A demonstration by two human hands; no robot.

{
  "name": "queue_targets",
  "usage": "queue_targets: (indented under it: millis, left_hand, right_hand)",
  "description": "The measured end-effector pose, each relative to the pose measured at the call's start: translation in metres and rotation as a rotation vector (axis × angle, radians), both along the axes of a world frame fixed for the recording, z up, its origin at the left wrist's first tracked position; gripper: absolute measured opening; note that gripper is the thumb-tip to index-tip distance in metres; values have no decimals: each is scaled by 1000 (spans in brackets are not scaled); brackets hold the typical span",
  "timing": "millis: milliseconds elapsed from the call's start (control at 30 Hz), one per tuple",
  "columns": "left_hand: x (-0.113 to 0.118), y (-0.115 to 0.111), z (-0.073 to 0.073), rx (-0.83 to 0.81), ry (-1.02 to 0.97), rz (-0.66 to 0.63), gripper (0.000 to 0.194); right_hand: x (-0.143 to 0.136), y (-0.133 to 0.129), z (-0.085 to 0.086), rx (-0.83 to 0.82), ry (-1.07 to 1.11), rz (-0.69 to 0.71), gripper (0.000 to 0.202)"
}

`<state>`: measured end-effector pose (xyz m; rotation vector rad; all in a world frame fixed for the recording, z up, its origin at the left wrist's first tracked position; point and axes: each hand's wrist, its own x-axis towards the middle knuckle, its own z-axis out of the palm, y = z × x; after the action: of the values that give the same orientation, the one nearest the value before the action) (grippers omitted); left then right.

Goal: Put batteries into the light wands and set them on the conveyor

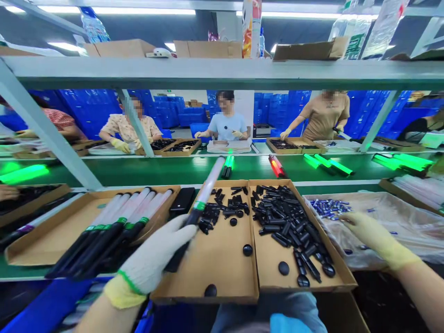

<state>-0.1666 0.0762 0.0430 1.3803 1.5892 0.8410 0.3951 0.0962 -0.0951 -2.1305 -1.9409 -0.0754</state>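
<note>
My left hand, in a white knit glove over a yellow one, is wrapped round the black handle of a light stick. The stick's clear tube slants up and to the right, with a green band above the handle. My right hand, in a yellow glove, is over a plastic-lined tray. Its fingers are pinched together beside a heap of small blue battery-like cylinders; whatever is between the fingertips is too small to make out.
Two cardboard trays with black caps and tubes lie before me. Several light sticks rest in a left-hand box, near a black phone. Beyond, lit sticks lie on a green belt. Co-workers sit opposite, below an overhead shelf.
</note>
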Motion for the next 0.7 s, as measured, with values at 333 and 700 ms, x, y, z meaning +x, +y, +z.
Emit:
queue_targets:
  millis: [333, 700]
  left_hand:
    - [96, -57, -37, -538, -1156, -87, 26]
    - [148, -67, -54, -604, -1328, -148, 37]
  right_hand:
    - [-18, 32, 10, -166, -138, 92, 5]
    - [-195, -107, 75, 306, 603, 453, 27]
